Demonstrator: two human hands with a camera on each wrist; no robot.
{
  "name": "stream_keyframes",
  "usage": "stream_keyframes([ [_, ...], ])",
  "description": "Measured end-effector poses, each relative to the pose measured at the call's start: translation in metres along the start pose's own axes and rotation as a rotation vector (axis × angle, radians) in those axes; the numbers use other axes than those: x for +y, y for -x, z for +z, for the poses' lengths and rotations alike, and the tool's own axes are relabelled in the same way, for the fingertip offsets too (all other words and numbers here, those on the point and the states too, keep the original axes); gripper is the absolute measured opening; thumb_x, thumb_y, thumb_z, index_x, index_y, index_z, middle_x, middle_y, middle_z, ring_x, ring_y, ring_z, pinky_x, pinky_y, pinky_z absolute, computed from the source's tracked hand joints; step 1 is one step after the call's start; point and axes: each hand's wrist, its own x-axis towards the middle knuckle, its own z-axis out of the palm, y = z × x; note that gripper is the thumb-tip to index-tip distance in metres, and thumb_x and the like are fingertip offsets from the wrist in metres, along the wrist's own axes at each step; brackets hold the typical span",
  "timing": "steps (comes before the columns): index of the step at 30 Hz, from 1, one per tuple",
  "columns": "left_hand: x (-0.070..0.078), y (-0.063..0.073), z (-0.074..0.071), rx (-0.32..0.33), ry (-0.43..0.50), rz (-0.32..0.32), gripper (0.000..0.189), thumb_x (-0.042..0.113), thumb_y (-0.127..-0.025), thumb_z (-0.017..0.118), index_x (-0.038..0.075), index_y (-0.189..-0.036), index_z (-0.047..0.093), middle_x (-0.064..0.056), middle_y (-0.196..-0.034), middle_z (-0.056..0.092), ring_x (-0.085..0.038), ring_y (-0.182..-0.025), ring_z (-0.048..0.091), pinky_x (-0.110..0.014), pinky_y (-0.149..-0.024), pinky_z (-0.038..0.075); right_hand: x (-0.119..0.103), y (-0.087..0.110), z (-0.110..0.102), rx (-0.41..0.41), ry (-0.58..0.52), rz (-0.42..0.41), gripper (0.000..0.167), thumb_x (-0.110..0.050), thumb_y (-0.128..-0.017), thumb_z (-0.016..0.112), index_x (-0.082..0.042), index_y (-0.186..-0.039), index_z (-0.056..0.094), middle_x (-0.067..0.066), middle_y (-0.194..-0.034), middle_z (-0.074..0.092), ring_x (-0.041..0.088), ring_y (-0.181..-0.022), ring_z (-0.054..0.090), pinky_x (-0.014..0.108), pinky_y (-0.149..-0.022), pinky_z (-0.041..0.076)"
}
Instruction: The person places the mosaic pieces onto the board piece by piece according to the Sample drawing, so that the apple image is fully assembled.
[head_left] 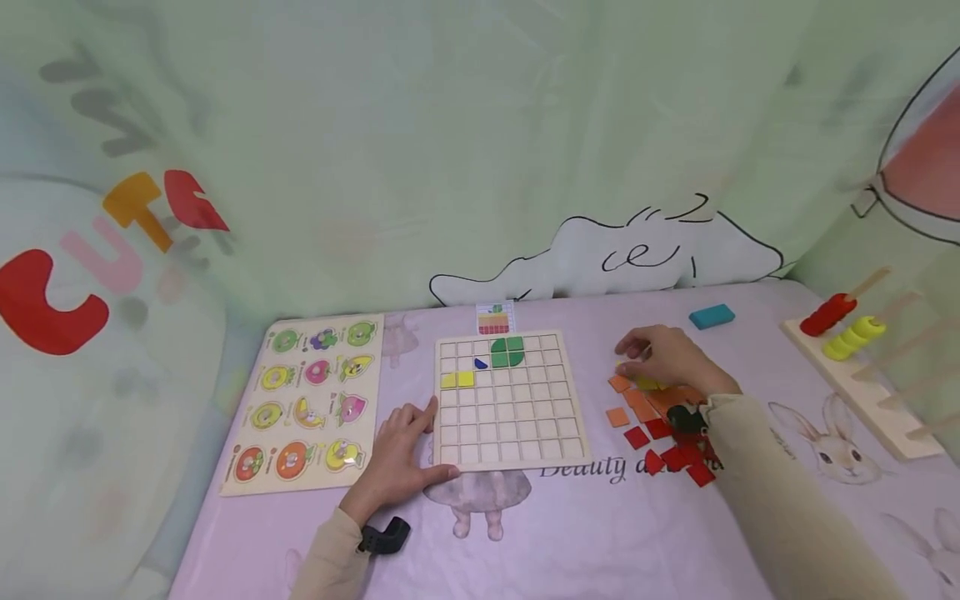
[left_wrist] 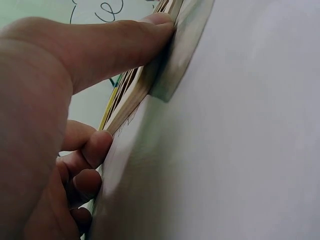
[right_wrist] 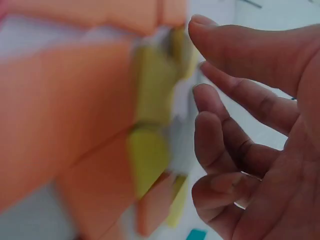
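Observation:
My left hand holds the lower left corner of the wooden grid board. Its thumb presses the front edge and its curled fingers touch the left side, closely seen in the left wrist view. On the board lie green tiles, a small blue piece and yellow tiles. To the right, my right hand hovers over a heap of loose tiles. In the right wrist view its thumb and loosely bent fingers stand apart beside yellow tiles and orange tiles, with nothing visibly gripped.
A small pattern card lies behind the board. Red tiles are scattered nearest the right sleeve. A fruit puzzle board lies left, a teal block back right, and a wooden peg stand with beads far right.

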Motion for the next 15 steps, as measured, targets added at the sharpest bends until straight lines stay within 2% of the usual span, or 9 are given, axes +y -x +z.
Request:
stream_keyframes([
  [4, -0.001, 0.002, -0.001, 0.012, -0.002, 0.010, 0.108, 0.045, -0.076, 0.094, 0.007, -0.163, 0.042, 0.003, -0.108, 0.050, -0.015, -0.101, 0.040, -0.037, -0.090, 0.035, 0.010, 0.003, 0.003, 0.008, -0.020, 0.000, 0.037, -0.021, -0.092, 0.083, 0.000, -0.120, 0.071, 0.020, -0.111, 0.069, 0.037, -0.104, 0.064, 0.047, -0.087, 0.060],
  [8, -0.002, 0.001, 0.000, 0.011, 0.005, 0.017, 0.108, 0.045, -0.077, 0.093, 0.006, -0.163, 0.041, 0.004, -0.108, 0.050, -0.014, -0.101, 0.040, -0.037, -0.091, 0.035, 0.012, 0.004, 0.007, 0.015, -0.039, 0.015, 0.030, -0.019, -0.093, 0.083, -0.001, -0.113, 0.071, 0.017, -0.105, 0.068, 0.035, -0.100, 0.064, 0.041, -0.082, 0.061],
  [15, -0.002, 0.000, 0.002, 0.012, 0.007, 0.022, 0.108, 0.047, -0.076, 0.094, 0.007, -0.163, 0.042, 0.005, -0.107, 0.049, -0.014, -0.101, 0.040, -0.038, -0.091, 0.035, 0.014, 0.005, 0.011, 0.014, -0.048, -0.008, 0.023, -0.017, -0.100, 0.075, -0.005, -0.113, 0.060, 0.014, -0.102, 0.064, 0.029, -0.098, 0.060, 0.034, -0.081, 0.055],
])
